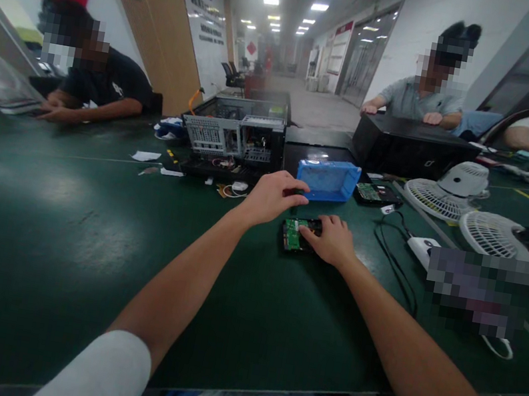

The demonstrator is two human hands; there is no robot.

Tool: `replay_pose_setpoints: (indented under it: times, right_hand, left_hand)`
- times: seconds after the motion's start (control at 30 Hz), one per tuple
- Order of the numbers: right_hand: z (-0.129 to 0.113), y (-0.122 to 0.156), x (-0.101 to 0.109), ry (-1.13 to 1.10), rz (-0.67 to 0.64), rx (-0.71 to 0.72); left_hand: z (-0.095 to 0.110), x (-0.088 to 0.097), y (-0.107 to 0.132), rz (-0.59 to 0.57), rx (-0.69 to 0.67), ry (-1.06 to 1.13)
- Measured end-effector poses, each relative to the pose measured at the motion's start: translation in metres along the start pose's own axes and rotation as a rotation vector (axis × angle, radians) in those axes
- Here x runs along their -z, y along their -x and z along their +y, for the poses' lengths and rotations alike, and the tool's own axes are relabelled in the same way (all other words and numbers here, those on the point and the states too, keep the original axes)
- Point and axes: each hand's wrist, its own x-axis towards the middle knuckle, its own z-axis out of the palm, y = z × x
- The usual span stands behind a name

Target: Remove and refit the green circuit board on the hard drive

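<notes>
On the green table lies a hard drive point(292, 238) with its green circuit board facing up. My right hand point(336, 240) grips its right end, thumb on top and fingers along the far side. My left hand point(272, 198) hovers just beyond the drive's left end, thumb and forefinger curled close together. Something small and dark shows between and below those fingers, too unclear to name. Right behind them a blue plastic bin point(327, 180) rests on its side, its open face toward me.
An opened computer case point(234, 135) stands behind my left hand. Another hard drive point(377, 194) lies right of the bin. A black case point(412, 148) sits under a co-worker's hands. White fan parts point(439, 199), a black cable point(393, 260) and a power strip point(422, 250) occupy the right.
</notes>
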Motion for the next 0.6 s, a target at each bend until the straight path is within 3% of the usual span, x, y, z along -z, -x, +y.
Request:
replay_pose_setpoints:
  times: [0.6]
  right_hand:
    - [-0.0006,-0.0001,0.001,0.013,0.013,-0.002]
  left_hand:
    - [-0.0005,0.0025,0.0008,-0.055,-0.03,0.058]
